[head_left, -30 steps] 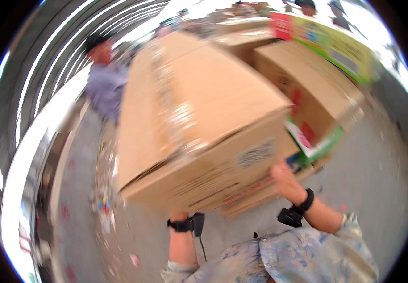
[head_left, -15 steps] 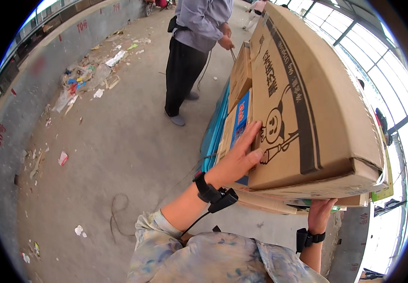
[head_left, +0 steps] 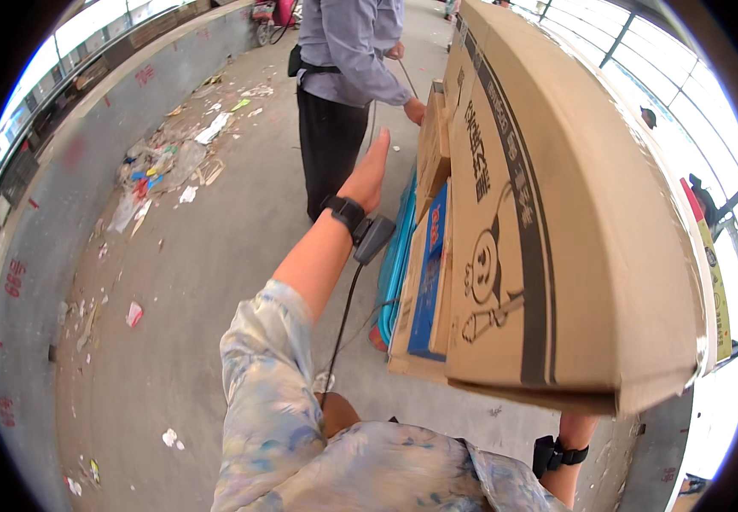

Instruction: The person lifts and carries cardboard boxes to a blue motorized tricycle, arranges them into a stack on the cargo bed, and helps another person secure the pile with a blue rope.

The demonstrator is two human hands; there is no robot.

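Observation:
My left hand (head_left: 367, 175) is raised in the air left of the stacked boxes, fingers stretched out and nothing in it. A large cardboard box (head_left: 574, 213), printed with a dark band and a cartoon figure, tops the stack. My right hand (head_left: 581, 425) reaches beneath its near corner, fingers hidden. Smaller cartons (head_left: 433, 145) and a blue printed carton (head_left: 429, 290) show along the left side, beside a turquoise strip of the load's carrier (head_left: 399, 247).
A co-worker (head_left: 339, 94) in a lavender shirt stands just ahead, a hand at the cartons and a cord in the other. Scattered litter (head_left: 164, 162) lies along a concrete side wall (head_left: 87, 119). Further boxes or panels (head_left: 710, 290) show behind the load at right.
My left hand has left the large box's side and risen to the left. The box looms larger. The co-worker's nearer hand has come down to the cartons.

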